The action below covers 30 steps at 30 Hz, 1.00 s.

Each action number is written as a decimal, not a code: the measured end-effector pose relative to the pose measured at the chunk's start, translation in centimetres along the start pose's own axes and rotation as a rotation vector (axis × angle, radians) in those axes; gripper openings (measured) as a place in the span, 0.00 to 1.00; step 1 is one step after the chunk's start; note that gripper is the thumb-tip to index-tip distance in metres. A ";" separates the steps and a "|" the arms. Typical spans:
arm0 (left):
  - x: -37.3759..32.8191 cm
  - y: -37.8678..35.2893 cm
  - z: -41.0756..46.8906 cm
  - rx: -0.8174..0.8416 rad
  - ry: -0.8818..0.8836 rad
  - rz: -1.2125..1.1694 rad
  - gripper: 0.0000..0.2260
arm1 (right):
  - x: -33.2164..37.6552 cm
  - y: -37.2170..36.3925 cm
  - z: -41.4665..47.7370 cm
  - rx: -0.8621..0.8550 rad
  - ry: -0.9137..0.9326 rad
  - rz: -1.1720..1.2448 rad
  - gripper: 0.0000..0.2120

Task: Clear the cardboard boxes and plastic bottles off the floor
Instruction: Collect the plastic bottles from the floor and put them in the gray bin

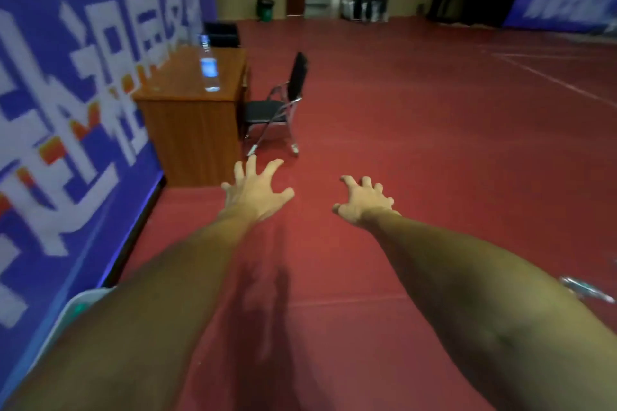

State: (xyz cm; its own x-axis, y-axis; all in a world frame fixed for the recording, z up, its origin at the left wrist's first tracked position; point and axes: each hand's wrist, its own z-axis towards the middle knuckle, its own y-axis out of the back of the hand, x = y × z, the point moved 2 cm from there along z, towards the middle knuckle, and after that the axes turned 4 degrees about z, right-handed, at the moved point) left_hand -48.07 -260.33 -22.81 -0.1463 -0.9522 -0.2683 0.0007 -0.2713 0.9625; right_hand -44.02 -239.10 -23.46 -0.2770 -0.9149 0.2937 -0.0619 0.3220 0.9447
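Plastic bottle — one upright on desk

Indoor sports hall dressed for an event.
A red sports floor with white court lines fills the room; a blue banner with large white characters lines the left side, 1 wooden desk and 1 black folding chair stand beside it, and a low blue barrier stands far right.
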 end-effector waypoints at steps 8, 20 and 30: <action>-25.5 -6.6 -1.1 0.070 -0.314 -0.017 0.30 | -23.7 6.6 -3.8 -0.112 -0.257 0.020 0.35; -62.5 -18.4 -6.8 0.258 -0.654 -0.034 0.31 | -58.7 15.2 -11.2 -0.155 -0.591 0.050 0.37; -89.0 -28.6 -8.8 0.339 -0.958 -0.043 0.31 | -82.1 21.8 -14.9 -0.257 -0.848 0.036 0.37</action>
State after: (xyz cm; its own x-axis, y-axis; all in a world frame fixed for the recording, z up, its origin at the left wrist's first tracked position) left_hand -26.38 -169.07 -26.83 -0.8706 -0.3892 -0.3009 -0.2817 -0.1070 0.9535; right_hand -8.32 -160.57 -24.87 -0.8982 -0.3843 0.2134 0.1496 0.1892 0.9705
